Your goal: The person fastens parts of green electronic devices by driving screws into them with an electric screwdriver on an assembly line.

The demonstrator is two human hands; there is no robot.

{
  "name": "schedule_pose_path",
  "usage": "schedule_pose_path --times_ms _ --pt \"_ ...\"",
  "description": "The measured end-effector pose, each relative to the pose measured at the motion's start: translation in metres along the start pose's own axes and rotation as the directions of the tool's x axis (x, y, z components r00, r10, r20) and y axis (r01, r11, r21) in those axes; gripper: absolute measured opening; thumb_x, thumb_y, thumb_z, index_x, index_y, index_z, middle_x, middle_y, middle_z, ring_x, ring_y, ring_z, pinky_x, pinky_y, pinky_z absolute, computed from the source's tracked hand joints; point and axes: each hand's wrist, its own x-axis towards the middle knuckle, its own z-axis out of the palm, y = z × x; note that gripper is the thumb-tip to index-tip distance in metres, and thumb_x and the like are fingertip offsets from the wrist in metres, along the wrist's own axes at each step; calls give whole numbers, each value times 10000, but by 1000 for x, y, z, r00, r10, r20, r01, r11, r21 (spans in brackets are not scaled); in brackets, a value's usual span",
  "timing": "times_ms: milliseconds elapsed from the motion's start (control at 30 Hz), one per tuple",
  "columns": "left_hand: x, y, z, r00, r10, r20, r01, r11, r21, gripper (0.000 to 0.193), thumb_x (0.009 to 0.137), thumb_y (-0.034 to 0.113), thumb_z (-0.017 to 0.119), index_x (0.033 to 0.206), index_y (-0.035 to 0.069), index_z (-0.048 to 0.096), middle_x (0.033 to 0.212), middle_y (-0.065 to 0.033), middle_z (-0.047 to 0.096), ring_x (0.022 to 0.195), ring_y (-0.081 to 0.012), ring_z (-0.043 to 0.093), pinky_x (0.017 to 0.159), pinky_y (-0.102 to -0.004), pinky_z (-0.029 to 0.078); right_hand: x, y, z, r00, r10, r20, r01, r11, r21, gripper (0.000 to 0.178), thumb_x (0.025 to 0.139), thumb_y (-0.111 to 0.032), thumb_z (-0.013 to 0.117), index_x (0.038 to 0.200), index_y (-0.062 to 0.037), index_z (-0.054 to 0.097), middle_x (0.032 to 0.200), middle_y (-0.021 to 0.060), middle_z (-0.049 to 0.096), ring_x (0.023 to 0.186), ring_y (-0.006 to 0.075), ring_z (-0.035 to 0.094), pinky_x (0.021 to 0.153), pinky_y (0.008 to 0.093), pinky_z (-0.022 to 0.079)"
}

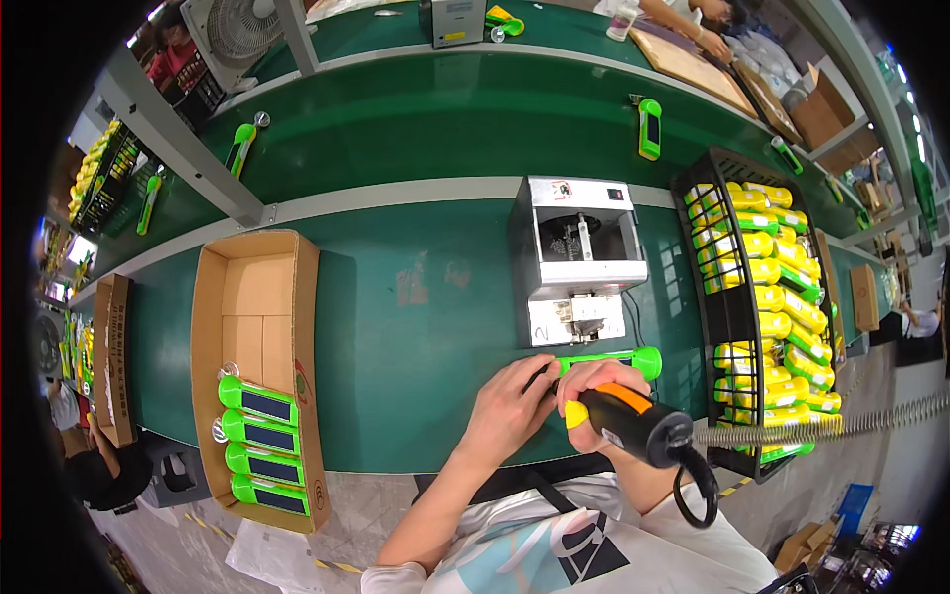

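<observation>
My right hand (592, 386) is wrapped round a black power screwdriver (653, 433) with an orange strip and a yellow part. A cord loop hangs from its rear end. My left hand (510, 404) is closed at the left end of a green flashlight (645, 362), fingertips pinched together there. The flashlight lies crosswise on the table, partly hidden by my right hand. The screwdriver's tip points toward my left fingers, where I cannot make out the contact. Just beyond stands a silver benchtop machine (590, 269) with a small metal fixture at its front.
On the left is an open cardboard box (309, 396) with several green flashlights (259, 433). A black crate (757, 386) of yellow-wrapped pieces stands right. A coiled spring (841, 426) stretches rightward from the screwdriver. Past a metal rail, more flashlights (648, 131) lie on a green belt (445, 124).
</observation>
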Motion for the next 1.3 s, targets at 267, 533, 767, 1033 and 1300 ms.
schedule_pose_path --times_ms 267,533,767,1033,1300 --pt "8 6 4 1000 8 -14 -8 1000 -24 357 832 78 804 1136 7 630 1286 -141 683 1185 -339 667 985 -428 563 4 -28 -5 995 56 -85 -58 998 -33 499 967 -111 720 1342 -83 391 788 61 621 650 179 633 599 344 535" --pt "1 40 -44 937 283 -204 -268 958 102 395 713 14 915 1024 3 671 1141 -193 754 1025 -346 758 850 -414 638 20 -102 -98 963 -262 -68 266 875 404 470 945 -209 786 1256 -20 488 676 122 666 500 251 646 483 408 570" --pt "114 31 -102 786 261 -560 -165 962 216 455 707 69 954 1078 17 696 1090 -174 775 977 -303 770 844 -367 622 0 -110 -134 957 -290 -18 266 850 455 528 909 -164 824 1242 -9 445 688 103 666 485 220 643 494 369 597" --pt "287 -123 -112 738 199 -645 0 955 295 354 757 114 907 1007 19 675 951 -130 708 868 -311 711 762 -400 580 0 -78 -109 970 -119 -213 196 900 388 514 934 -261 816 1222 -17 468 642 97 646 468 208 638 465 340 573" --pt "275 -205 -112 945 -73 -320 198 904 379 404 817 255 872 1036 33 615 1009 -142 665 958 -374 672 817 -483 552 17 -59 -122 971 -126 -205 184 938 293 543 908 -342 815 1183 -28 468 579 31 585 397 156 570 397 288 521"
